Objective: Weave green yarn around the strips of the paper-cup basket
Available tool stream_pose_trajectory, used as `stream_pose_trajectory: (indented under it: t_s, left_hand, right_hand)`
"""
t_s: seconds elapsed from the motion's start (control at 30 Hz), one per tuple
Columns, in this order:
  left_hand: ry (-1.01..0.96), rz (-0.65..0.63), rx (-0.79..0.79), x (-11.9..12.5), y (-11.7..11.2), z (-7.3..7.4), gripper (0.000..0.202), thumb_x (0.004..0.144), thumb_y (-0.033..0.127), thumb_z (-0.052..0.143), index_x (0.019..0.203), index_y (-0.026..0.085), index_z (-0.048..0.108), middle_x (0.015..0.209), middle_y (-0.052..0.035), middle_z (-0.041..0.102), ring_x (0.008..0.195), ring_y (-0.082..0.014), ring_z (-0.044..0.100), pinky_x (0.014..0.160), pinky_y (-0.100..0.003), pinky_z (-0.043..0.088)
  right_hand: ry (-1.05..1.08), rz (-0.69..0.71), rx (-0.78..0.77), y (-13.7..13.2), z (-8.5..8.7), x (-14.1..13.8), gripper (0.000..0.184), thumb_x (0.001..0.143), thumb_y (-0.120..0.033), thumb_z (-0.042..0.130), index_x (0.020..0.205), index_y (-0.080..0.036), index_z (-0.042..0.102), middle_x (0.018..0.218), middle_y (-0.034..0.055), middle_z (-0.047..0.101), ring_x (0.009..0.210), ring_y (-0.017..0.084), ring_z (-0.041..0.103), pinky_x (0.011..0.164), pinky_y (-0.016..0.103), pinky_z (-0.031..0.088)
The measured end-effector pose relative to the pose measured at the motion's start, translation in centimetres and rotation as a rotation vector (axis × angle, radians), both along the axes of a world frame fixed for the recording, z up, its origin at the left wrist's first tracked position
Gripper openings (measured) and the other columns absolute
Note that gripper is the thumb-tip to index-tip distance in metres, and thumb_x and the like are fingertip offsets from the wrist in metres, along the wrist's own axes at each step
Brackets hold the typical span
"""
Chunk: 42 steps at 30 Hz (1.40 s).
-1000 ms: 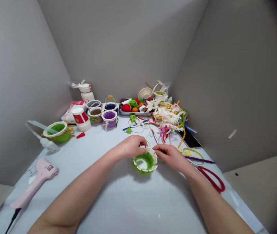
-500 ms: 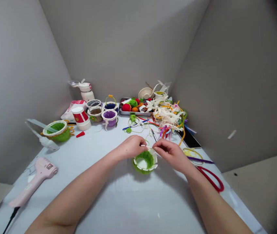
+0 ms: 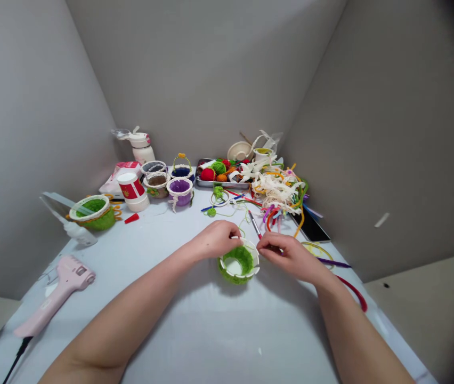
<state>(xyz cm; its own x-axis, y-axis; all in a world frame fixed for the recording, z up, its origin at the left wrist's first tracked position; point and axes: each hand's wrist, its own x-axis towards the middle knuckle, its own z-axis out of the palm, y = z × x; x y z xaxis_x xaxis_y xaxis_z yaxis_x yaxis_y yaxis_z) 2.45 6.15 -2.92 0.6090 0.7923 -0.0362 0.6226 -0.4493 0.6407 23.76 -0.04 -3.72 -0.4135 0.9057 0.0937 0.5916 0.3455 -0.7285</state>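
Note:
A small cup (image 3: pixel 238 278) with a notched white rim stands in front of me, green yarn woven round its wall and green showing inside. My left hand (image 3: pixel 223 239) is closed on the far left part of its rim. Just off the rim's right side, my right hand (image 3: pixel 281 250) has its fingertips pinched together; what they hold, if anything, is too small to make out. A thin strand of green yarn (image 3: pixel 242 230) runs from behind the cup toward a small green ball (image 3: pixel 211 212). Beyond my right hand lies a pen (image 3: pixel 254 223).
A pink glue gun (image 3: pixel 57 296) and a glue bottle (image 3: pixel 80 234) lie at left, near a finished green basket (image 3: pixel 105 220). Several small baskets (image 3: pixel 180 200), a tray (image 3: pixel 221 185) of yarn balls and a pile of white strips (image 3: pixel 278 192) stand at the back. A phone (image 3: pixel 313 229) lies right.
My right hand has moved a little to the right, away from the rim, and its fingers have drawn closer together. My left hand stays on the cup.

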Motion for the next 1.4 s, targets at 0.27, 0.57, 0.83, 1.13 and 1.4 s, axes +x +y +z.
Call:
stream_pose_trajectory:
  t_s: [0.27, 0.57, 0.83, 1.13, 1.4]
  left_hand:
    - [0.098, -0.078, 0.003, -1.0, -0.3, 1.4, 0.019, 0.072, 0.026, 0.054, 0.083, 0.018, 0.067, 0.078, -0.0013, 0.068, 0.066, -0.0135, 0.057, 0.058, -0.023, 0.038]
    - [-0.032, -0.050, -0.038, 0.2, -0.5, 0.3, 0.021, 0.074, 0.029, 0.053, 0.081, 0.017, 0.068, 0.078, -0.0015, 0.068, 0.070, -0.0142, 0.058, 0.062, -0.023, 0.042]
    - [-0.019, -0.081, 0.009, -0.1, -0.8, 0.5, 0.025, 0.069, 0.019, 0.052, 0.090, 0.020, 0.067, 0.088, -0.0021, 0.068, 0.078, -0.0155, 0.059, 0.066, -0.024, 0.043]
    - [-0.083, -0.037, -0.043, 0.7, -0.7, -0.7, 0.022, 0.077, 0.033, 0.052, 0.080, 0.017, 0.068, 0.079, -0.0020, 0.069, 0.072, -0.0148, 0.058, 0.063, -0.024, 0.041]
    - [-0.037, -0.041, -0.008, 0.9, -0.9, -0.5, 0.026, 0.078, 0.033, 0.049, 0.079, 0.017, 0.069, 0.078, -0.0028, 0.070, 0.070, -0.0150, 0.058, 0.064, -0.024, 0.040]
  right_hand:
    - [0.031, -0.017, -0.112, 0.5, -1.4, -0.6, 0.020, 0.086, -0.026, 0.049, 0.086, -0.018, 0.067, 0.079, 0.0018, 0.067, 0.073, 0.016, 0.058, 0.064, 0.023, 0.044]
    - [0.022, -0.040, -0.104, 0.6, -1.7, -0.7, 0.021, 0.086, -0.029, 0.050, 0.085, -0.017, 0.068, 0.079, 0.0019, 0.068, 0.072, 0.016, 0.059, 0.063, 0.024, 0.044]
    - [0.094, -0.066, -0.141, 0.6, -1.4, -0.5, 0.024, 0.088, -0.035, 0.050, 0.086, -0.018, 0.067, 0.078, 0.0022, 0.065, 0.071, 0.015, 0.056, 0.063, 0.024, 0.043]
    - [0.123, -0.095, -0.187, 0.4, -1.0, 0.3, 0.024, 0.085, -0.037, 0.055, 0.079, -0.017, 0.065, 0.068, 0.0000, 0.058, 0.063, 0.013, 0.049, 0.057, 0.024, 0.038]
    - [0.205, -0.184, -0.092, -0.2, -0.1, -1.2, 0.025, 0.086, -0.040, 0.055, 0.080, -0.017, 0.063, 0.073, 0.0024, 0.061, 0.066, 0.014, 0.052, 0.059, 0.025, 0.041]
